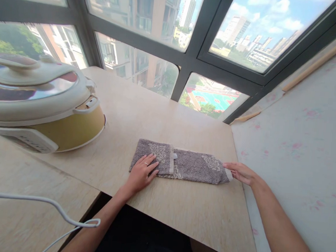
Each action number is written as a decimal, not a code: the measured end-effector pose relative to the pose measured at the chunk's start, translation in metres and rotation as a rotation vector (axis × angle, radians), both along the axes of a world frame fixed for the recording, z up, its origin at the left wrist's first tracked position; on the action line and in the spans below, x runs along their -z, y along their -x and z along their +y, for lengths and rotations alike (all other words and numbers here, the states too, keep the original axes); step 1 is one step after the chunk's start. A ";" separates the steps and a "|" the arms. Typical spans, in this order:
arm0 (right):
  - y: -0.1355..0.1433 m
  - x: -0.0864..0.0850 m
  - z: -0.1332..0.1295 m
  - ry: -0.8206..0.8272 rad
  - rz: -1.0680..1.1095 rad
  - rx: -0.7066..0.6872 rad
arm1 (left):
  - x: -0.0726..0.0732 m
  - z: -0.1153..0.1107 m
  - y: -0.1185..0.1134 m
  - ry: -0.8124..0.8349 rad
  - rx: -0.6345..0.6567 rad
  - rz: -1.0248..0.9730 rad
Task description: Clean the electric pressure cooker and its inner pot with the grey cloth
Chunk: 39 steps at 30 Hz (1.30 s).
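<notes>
Lying under left fingers [152, 166]: folded towel [195, 167]

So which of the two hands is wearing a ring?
The left hand, resting on the folded-over part of the grey towel: a ring shows on it. The right hand, at the other end, shows none.

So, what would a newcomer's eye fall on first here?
Probably the bulky cooker at the left, with its shiny lid. Next, the folded gray cloth near the middle, the left hand resting on it and the right hand at its right end. Behind, bright windows show buildings.
</notes>
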State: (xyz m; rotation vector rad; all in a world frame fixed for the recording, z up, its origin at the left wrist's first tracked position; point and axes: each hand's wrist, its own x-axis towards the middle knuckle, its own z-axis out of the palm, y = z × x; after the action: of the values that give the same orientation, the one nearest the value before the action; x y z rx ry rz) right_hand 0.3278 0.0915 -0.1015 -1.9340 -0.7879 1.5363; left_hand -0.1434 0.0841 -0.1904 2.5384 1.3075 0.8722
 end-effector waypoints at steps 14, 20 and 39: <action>0.052 -0.013 0.024 -0.279 -0.633 -0.020 | 0.000 0.000 0.000 -0.023 -0.001 0.027; 0.169 -0.004 0.040 -0.693 -0.899 -0.542 | 0.000 0.000 -0.001 0.010 -0.008 -0.018; 0.177 0.070 0.024 -0.874 -0.879 -0.978 | -0.001 -0.001 0.000 0.032 0.006 -0.018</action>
State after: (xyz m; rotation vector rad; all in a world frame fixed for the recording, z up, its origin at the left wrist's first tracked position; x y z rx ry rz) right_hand 0.1505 0.1154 -0.1718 -1.4600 -2.5124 0.3591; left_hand -0.1438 0.0834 -0.1896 2.5029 1.2978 0.8645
